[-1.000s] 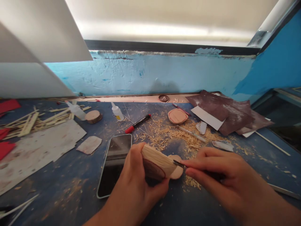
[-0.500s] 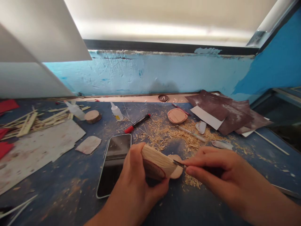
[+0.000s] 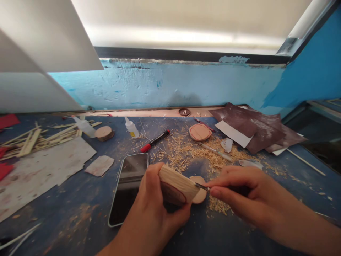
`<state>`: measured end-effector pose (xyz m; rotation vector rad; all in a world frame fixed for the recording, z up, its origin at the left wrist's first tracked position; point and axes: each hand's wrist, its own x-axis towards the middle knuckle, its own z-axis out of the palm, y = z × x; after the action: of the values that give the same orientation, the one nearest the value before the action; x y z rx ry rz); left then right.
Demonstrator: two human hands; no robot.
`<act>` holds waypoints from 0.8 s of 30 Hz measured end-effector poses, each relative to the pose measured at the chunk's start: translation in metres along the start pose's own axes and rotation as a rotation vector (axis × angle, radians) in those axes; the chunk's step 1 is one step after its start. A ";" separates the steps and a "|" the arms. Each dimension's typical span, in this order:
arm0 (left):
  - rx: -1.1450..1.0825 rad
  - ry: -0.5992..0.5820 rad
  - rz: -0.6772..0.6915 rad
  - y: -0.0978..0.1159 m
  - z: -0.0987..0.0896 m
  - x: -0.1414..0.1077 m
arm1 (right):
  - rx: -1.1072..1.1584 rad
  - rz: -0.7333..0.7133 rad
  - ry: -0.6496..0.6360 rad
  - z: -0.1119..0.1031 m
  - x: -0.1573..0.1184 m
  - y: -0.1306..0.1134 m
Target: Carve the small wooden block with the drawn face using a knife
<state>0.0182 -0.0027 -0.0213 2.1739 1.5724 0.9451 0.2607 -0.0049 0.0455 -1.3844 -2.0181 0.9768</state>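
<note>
Right hand (image 3: 247,197), lower right, pinches a thin blade (image 3: 201,186), its tip at the right end of the slanting wooden piece (image 3: 178,180) the left hand (image 3: 157,206) grips.

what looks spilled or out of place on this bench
Wood shavings lie scattered loose across the blue tabletop, beyond the hands. The phone also looks oddly placed, lying flat beside the left hand amid carving debris.

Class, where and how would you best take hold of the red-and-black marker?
Probably by the middle of the marker, from above, fingers pinching its two long sides: it lies flat and slender, and its red end sits close to the phone.
</note>
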 end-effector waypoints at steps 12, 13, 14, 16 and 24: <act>0.009 0.019 0.033 0.001 0.001 0.001 | -0.091 -0.112 0.118 0.009 -0.007 0.003; 0.004 0.017 0.029 0.000 0.001 0.000 | -0.102 -0.140 0.139 0.011 -0.008 0.004; -0.002 0.013 0.026 0.000 0.001 0.000 | -0.116 -0.170 0.167 0.013 -0.009 0.005; -0.010 0.007 0.013 0.000 0.002 0.000 | -0.156 -0.224 0.211 0.016 -0.011 0.006; -0.014 -0.003 -0.019 -0.002 0.002 -0.002 | -0.262 -0.373 0.257 0.020 -0.010 0.016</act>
<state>0.0177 -0.0037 -0.0250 2.1460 1.5777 0.9440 0.2589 -0.0165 0.0207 -1.1284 -2.1502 0.3650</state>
